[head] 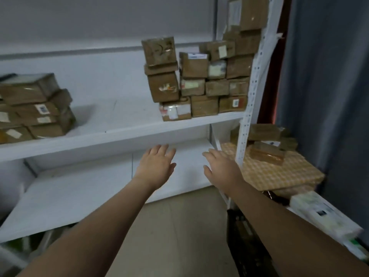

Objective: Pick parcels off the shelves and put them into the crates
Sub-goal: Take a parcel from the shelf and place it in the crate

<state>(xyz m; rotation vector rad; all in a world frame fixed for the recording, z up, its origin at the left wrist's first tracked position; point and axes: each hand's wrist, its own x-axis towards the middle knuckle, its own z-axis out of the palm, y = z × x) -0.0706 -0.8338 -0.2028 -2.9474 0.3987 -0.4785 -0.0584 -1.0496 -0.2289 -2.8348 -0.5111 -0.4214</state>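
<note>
Left hand (154, 166) and right hand (221, 168) hovered empty, fingers (162, 149) straight and spread; many parcels (199, 82) sat unpicked on the far shelf (119, 134), no crate in sight.

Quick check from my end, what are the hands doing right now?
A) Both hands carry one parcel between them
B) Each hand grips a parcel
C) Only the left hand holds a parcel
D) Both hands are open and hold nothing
D: the left hand and the right hand both reach forward with fingers spread and nothing in them, while the stacked parcels sit on the shelf above them.
</note>
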